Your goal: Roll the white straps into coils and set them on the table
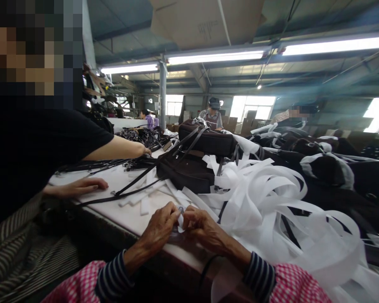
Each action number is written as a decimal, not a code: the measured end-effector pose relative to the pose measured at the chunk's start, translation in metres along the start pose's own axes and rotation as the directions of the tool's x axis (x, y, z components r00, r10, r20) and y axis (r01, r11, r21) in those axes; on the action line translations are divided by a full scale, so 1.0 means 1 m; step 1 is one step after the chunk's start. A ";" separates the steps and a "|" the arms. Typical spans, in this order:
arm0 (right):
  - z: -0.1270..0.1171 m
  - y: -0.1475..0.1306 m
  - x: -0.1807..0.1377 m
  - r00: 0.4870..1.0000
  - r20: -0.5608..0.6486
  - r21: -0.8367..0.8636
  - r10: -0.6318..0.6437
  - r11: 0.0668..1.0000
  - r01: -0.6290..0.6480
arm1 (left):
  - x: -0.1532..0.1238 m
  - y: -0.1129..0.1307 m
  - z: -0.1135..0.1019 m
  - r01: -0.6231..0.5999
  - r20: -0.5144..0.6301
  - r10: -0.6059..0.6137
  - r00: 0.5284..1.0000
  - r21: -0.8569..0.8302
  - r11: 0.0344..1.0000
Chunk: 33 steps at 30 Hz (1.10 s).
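Note:
At the table's near edge my left hand (161,227) and my right hand (202,227) meet, fingers bent and closed. Between their fingertips is a small white strip (180,225), with a small dark ring-like piece at its top that is too small to make out. The fingertips of both hands are pressed on this strip. Just beyond lie white strips (145,202) on the pale table (113,214). To the right of my right hand rises a loose heap of wide white ribbon (265,202).
Black bags (186,170) with long straps are stacked ahead. More black bags (328,189) are piled at the right. A co-worker in black (44,139) stands close on the left, one hand (85,185) on the table. Dark straps (139,164) lie at the far left.

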State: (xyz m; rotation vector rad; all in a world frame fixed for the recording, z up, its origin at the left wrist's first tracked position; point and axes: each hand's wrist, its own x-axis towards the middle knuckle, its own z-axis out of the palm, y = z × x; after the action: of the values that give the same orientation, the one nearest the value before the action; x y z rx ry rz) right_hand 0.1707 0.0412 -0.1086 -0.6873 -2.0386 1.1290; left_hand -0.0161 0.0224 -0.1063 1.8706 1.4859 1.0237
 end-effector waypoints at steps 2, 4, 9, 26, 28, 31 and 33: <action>-0.001 0.000 -0.001 0.996 0.037 -0.154 -0.086 0.984 0.091 | 0.000 0.000 0.000 0.004 -0.013 -0.004 1.000 0.003 1.000; -0.001 -0.001 -0.002 0.992 0.046 -0.208 -0.117 0.970 0.124 | -0.001 0.001 0.000 0.001 -0.022 -0.001 1.000 0.001 1.000; 0.002 -0.009 -0.001 0.991 0.013 0.143 0.133 0.981 -0.133 | -0.002 0.001 0.000 -0.030 -0.031 0.029 0.999 -0.027 0.999; 0.003 -0.016 0.012 0.973 -0.218 0.117 0.069 0.992 -0.044 | -0.025 -0.015 -0.006 -0.081 0.161 0.111 0.981 -0.182 0.980; 0.003 -0.018 0.004 0.966 -0.258 0.051 0.032 0.998 -0.019 | -0.023 -0.016 -0.008 -0.067 0.174 0.095 0.980 -0.158 0.985; 0.006 -0.020 -0.017 0.968 -0.218 -0.145 -0.123 0.985 0.092 | -0.021 -0.014 -0.011 -0.057 0.235 0.110 0.966 -0.223 0.973; 0.008 -0.020 -0.030 0.972 -0.143 -0.256 -0.189 0.955 0.148 | -0.021 -0.011 -0.012 -0.093 0.240 0.141 0.960 -0.204 0.975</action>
State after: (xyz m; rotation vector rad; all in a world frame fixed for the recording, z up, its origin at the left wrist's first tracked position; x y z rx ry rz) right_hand 0.1806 0.0061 -0.1041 -0.6860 -2.0667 0.7062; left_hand -0.0344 0.0046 -0.1133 1.8879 1.1015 0.9049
